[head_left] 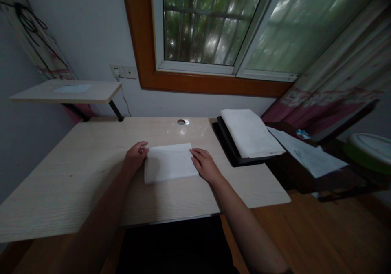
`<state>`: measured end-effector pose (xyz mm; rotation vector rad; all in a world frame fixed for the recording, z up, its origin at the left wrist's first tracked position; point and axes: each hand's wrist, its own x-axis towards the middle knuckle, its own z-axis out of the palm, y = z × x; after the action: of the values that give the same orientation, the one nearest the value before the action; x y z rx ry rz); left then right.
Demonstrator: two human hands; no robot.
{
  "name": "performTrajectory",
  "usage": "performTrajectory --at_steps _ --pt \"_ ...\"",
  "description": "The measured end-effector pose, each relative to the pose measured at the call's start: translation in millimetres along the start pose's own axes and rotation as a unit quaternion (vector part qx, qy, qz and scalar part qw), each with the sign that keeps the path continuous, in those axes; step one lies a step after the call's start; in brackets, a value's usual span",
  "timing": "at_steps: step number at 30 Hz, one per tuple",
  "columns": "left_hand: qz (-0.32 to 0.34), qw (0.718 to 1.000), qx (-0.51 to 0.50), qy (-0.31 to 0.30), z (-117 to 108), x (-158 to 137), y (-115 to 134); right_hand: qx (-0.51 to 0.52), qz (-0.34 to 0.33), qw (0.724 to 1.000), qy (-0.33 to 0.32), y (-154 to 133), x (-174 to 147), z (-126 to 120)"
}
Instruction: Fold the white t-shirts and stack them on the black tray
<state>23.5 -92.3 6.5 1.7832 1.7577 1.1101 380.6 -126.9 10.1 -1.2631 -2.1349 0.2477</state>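
A folded sheet of white paper [171, 164] lies flat on the light wood desk [91, 160], its doubled left edge showing. At that left edge is my left hand [135, 156], fingers curled and closed, thumb and fingertips at the upper left corner of the paper. My right hand [205, 164] rests along the right edge, its fingers stretched out and their tips on the upper right corner. Whether the left fingertips reach under the paper is hard to see.
A stack of white paper [252, 133] lies on black folder-like objects [227, 147] at the desk's right. A raised shelf [100, 89] stands at back left. The desk has a cable hole [181, 122] near the wall. Lower right, loose sheets [305, 153] lie on a dark surface.
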Motion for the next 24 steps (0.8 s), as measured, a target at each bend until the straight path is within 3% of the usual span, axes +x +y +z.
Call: performTrajectory --at_steps 12,19,21,24 --pt "-0.003 0.999 0.014 0.031 0 0 -1 0.018 0.006 1.0 0.013 2 0 1" --pt "0.132 0.979 0.119 0.1 -6 -3 7 0.042 0.0 0.999 0.033 -3 0 -2" --pt "0.183 0.971 0.139 0.065 -8 -7 15 0.042 -0.001 0.998 0.036 -5 1 -3" --pt "0.273 0.95 0.144 -0.047 -4 -15 29 0.035 -0.007 0.999 0.036 -5 1 -4"
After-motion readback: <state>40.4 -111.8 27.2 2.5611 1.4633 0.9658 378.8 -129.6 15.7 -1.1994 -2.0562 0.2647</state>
